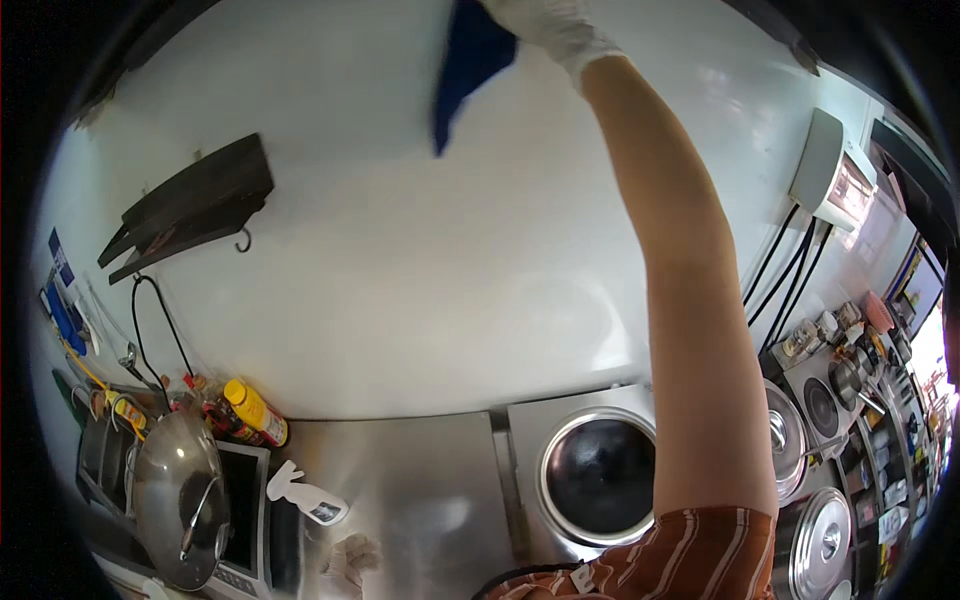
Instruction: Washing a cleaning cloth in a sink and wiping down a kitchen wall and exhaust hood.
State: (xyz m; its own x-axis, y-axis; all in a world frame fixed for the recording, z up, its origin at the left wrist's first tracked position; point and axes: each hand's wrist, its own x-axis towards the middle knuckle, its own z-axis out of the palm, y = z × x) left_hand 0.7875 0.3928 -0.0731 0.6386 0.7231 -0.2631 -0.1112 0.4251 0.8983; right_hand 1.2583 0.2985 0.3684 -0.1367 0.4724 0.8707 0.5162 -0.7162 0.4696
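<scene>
My right hand, in a whitish glove, reaches up to the white wall at the top edge and holds a dark blue cloth. The cloth hangs down in a point; part of it and my fingers are cut off by the frame's edge. At the bottom, my left hand, also gloved, is over the stainless steel counter, below a white spray bottle. Its fingers look bent, and whether they hold anything is unclear. My bare right forearm crosses the view, covering part of the wall and the cooktop.
A round black cooktop is right of the counter. A large metal wok, a yellow-capped bottle and other bottles stand left. A dark wall shelf juts out above. Lidded pots and a wall-mounted box with black cables are right.
</scene>
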